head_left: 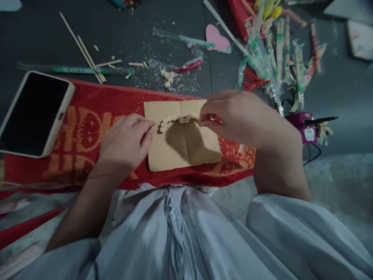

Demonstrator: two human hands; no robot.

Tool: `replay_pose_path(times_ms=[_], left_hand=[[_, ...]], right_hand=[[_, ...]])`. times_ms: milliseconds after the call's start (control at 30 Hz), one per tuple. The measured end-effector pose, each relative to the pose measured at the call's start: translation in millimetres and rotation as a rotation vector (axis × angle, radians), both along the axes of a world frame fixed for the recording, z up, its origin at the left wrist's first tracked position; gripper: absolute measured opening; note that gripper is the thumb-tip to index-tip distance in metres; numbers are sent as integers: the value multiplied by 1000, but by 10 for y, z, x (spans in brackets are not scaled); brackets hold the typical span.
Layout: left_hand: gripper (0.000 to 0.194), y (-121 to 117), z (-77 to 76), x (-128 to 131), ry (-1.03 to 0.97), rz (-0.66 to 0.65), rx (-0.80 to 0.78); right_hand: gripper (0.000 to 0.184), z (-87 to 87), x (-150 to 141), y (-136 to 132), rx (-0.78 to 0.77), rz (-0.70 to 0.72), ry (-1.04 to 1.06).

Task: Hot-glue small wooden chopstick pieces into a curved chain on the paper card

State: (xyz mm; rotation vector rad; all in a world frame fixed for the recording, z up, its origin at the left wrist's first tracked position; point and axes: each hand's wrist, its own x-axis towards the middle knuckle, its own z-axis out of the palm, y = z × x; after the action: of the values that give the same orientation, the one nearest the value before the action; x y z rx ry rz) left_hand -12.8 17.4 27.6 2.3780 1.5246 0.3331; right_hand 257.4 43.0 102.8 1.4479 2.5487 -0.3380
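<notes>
A folded brown paper (180,155) lies on a red and orange towel (78,132). An arched row of small pale pieces (177,119) sits along the paper's top part. My left hand (126,142) rests curled on the paper's left edge, fingertips beside the left end of the row. My right hand (233,116) hovers at the right end of the row, its fingers pinched together on something small that I cannot make out.
A phone (35,112) with a dark screen lies at the left on the towel. Wooden sticks (83,48), crumbs (168,77), wrapped sticks (276,54), a pink heart (217,38) and a purple glue gun (303,124) lie on the dark floor beyond.
</notes>
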Motion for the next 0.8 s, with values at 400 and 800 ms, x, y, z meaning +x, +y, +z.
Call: replay_pose_path(times_ms=[400,800], left_hand=[[35,-76,5,123,23,127,-36],[36,-87,-17,89,-151,225,-120]], right_hand=[[20,-647,-336,20,200,65,258],[22,-684,-440,198,129,124,310]])
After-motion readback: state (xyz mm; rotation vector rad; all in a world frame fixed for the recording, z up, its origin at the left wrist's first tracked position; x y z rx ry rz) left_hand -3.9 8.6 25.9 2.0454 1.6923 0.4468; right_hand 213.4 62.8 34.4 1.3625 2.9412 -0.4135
